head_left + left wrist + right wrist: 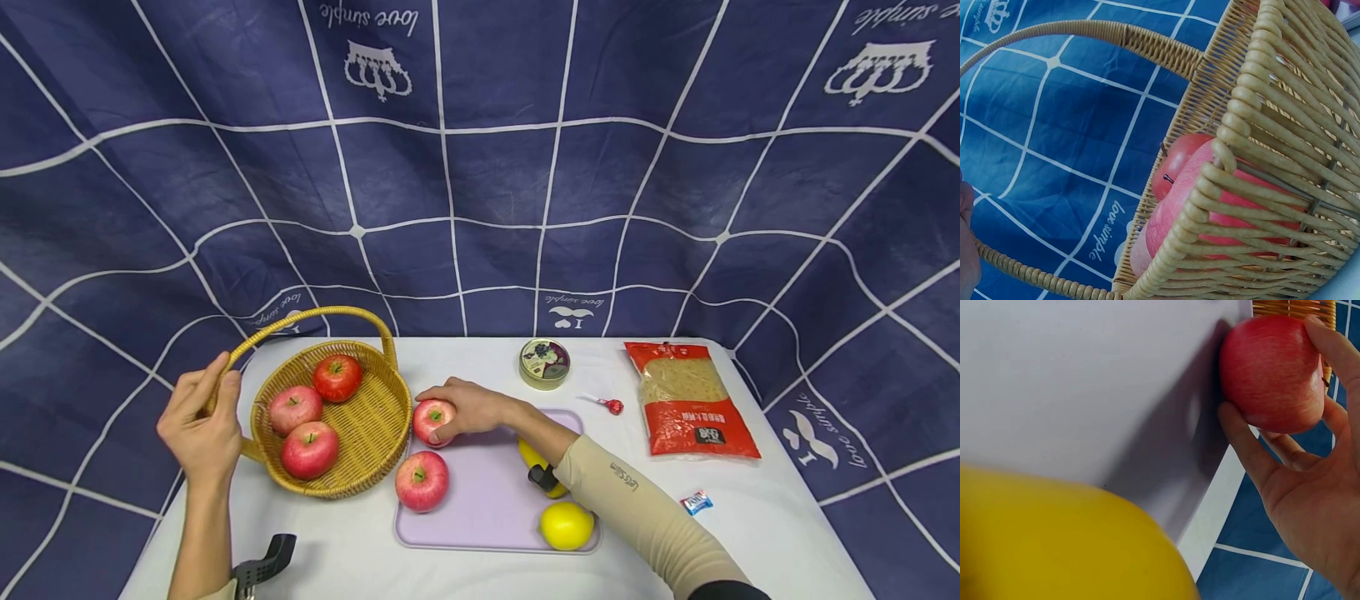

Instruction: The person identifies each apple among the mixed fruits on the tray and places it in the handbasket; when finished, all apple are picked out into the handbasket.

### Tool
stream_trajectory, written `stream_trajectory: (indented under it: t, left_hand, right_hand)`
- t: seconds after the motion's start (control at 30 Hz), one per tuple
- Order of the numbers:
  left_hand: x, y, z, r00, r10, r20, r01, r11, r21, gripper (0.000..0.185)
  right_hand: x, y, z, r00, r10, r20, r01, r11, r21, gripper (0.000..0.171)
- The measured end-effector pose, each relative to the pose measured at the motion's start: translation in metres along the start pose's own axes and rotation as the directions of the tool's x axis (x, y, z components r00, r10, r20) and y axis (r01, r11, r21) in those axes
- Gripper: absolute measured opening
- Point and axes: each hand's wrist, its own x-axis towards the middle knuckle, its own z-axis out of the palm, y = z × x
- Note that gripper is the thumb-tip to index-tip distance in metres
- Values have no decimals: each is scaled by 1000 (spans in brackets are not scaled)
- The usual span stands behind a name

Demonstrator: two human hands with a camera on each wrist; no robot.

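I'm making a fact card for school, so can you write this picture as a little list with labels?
Left hand: holds the handle of the basket
Right hand: grips an apple near the basket
In the basket: three apples
On the purple tray: another apple, a lemon, another yellow fruit, partly hidden
Also on the white table: round tin, lollipop, small wrapped sweet, red bag
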Motion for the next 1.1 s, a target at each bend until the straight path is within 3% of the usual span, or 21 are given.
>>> stream_trajectory:
  t: [1.1]
  left_hand:
    - [-1, 0, 0, 1000, 11, 0, -11, 1000, 2, 22]
  right_hand:
    - [-3, 7, -4, 992, 6, -124, 1, 998, 62, 69]
